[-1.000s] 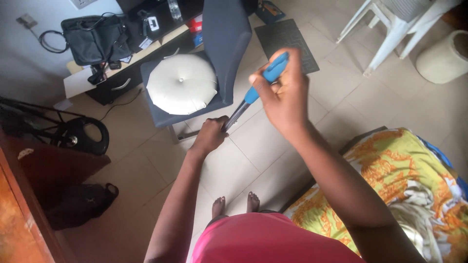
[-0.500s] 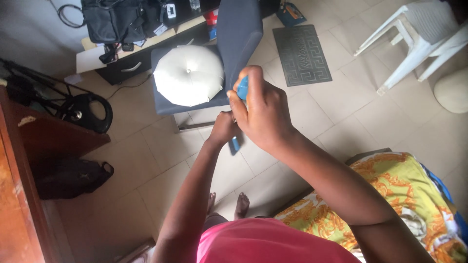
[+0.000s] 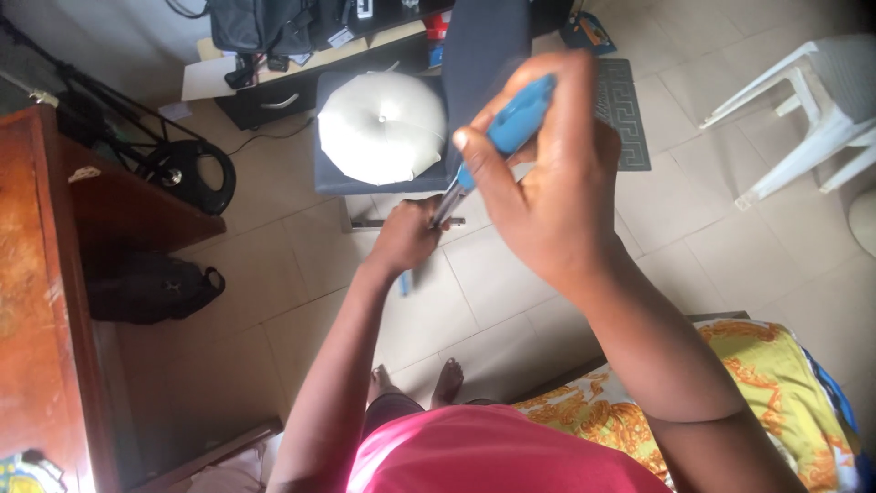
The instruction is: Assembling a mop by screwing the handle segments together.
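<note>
Your right hand (image 3: pixel 547 183) is nearest the camera, raised high, its grip clenched around the blue handle (image 3: pixel 511 123) of a long pole (image 3: pixel 449 203). Thumb and fingers wrap the handle from both sides, which steadies the top end while the rest slants down and away from you. Lower down, your left hand (image 3: pixel 406 239) closes on the metal shaft of the same pole; with the two hands spaced apart along it, you can steer it like a lever. A small bit of blue shows just under the left fist, likely another part of the pole, though it is too small to tell.

The pole itself has a bright blue plastic handle at the top and a thin, silvery grey shaft below. Its lower end is hidden behind your left hand and arm, so what it carries there cannot be seen.

Below the hands your bare feet stand on the pale tiled floor (image 3: pixel 511 301), with a yellow patterned bed (image 3: pixel 757 383) at your right. Further off sits a dark chair (image 3: pixel 474 55) with a round white cushion (image 3: pixel 381 128), and beyond it a low worktop (image 3: pixel 301 64) with bags and clutter.
</note>
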